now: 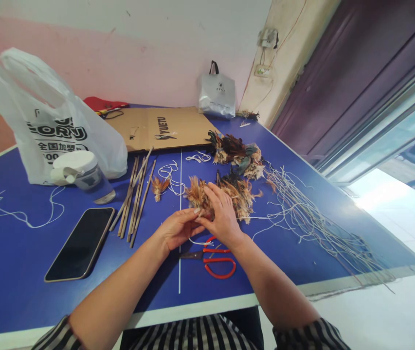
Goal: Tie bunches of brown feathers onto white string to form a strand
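Both hands meet over a bunch of brown feathers near the middle of the blue table. My left hand pinches its lower end between thumb and fingers. My right hand is curled over the bunch from the right, its fingertips on the feathers. A white string hangs below the hands, beside red-handled scissors lying on the table. Right behind my right hand lies a pile of brown feathers. Darker feathers lie farther back. A small feather tuft rests to the left.
Thin sticks, a phone, a lidded jar and a white plastic bag occupy the left. Many loose strings spread over the right side. A cardboard box and a silver bag stand along the wall.
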`<state>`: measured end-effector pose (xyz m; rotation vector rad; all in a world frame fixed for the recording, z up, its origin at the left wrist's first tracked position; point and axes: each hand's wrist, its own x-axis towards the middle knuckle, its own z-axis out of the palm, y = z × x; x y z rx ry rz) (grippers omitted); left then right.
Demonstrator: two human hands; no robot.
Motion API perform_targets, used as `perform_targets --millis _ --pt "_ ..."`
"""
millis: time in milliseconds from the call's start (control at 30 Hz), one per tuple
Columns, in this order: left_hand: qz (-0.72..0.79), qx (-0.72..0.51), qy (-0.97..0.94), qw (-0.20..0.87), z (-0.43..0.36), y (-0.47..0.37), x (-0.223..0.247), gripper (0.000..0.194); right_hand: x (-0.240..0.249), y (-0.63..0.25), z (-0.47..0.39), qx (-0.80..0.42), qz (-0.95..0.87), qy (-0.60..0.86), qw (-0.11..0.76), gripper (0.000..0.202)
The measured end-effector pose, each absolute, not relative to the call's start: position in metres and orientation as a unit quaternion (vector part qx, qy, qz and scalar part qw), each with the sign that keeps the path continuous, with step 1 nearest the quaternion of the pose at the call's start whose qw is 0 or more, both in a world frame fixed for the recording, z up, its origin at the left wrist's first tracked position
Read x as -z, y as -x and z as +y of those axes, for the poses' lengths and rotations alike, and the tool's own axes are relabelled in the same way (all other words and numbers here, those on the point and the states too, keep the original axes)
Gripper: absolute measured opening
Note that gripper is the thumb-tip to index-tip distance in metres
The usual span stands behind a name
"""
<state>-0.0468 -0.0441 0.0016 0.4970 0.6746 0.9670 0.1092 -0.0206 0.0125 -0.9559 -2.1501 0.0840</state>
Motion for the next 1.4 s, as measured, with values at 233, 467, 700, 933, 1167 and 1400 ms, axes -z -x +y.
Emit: perform_targets --millis 233,467,700,933,1167,1400 --pt "0.321 -0.467 -0.215 0.796 -0.042 0.048 -0.001 0.012 -0.013 -0.109 -0.02 -0.059 -0.834 0.377 0.398 0.075" --pt "0.352 -0.481 -0.204 0.777 -0.036 0.055 0.0 0.014 -0.023 -0.129 -0.012 -0.237 -0.799 0.352 0.426 0.029" --pt "0.388 -0.468 -0.228 0.761 -0.035 0.054 0.003 0.015 -0.04 -0.155 -0.008 -0.37 -0.804 0.363 0.292 0.014" --pt "0.396 -0.49 -0.219 0.745 -0.03 0.056 0.012 0.013 -0.041 -0.124 -0.039 -0.329 -0.906 0.247 0.103 0.029" --pt "0.386 -0.525 -0.203 0.731 -0.028 0.054 0.017 0.012 -0.018 -0.089 -0.059 -0.275 -0.919 0.25 0.129 0.024" --pt "0.315 -0.536 -0.253 0.741 -0.022 0.065 0.021 0.013 -0.013 -0.074 -0.081 -0.251 -0.943 0.193 0.106 0.02"
